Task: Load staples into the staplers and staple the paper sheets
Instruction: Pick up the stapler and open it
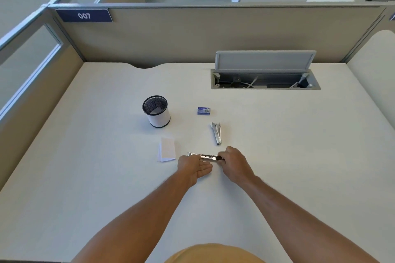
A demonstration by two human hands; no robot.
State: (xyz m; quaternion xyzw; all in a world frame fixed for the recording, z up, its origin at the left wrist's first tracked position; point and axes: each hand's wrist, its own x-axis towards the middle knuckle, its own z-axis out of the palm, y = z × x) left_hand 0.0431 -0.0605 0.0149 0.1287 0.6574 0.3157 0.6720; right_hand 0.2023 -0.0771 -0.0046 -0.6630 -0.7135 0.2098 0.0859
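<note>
Now, both hands on the nearer stapler

Now the person has the nearer stapler (205, 157) lying crosswise on the desk (106, 177), just beside the small stack of paper sheets (167, 149) to its left. The right hand (234, 161) is curled over the stapler's right end and grips it. The left hand (195, 167) lies against the stapler's near side with its fingers stretched out fairly flat under or along the metal; it seems to steady the stapler more than to clasp it, though I cannot be sure where the thumb sits.

From where I stand, this looks like the opening or loading step. To do it well, I would keep the base pinned flat with the left hand while the right works the top, so the metal does not skid on the smooth desk. The staple box (204, 111) sits well apart, beyond the second stapler (216, 133), so a strip has to be fetched before anything can go in.

Much is hard to read. The hands cover most of the stapler, so whether its channel is open, and whether staples are in it, I cannot tell. The second stapler appears splayed open, but its inside is too small to judge. The mesh cup (156, 111) holds something pale that I cannot identify.
</note>
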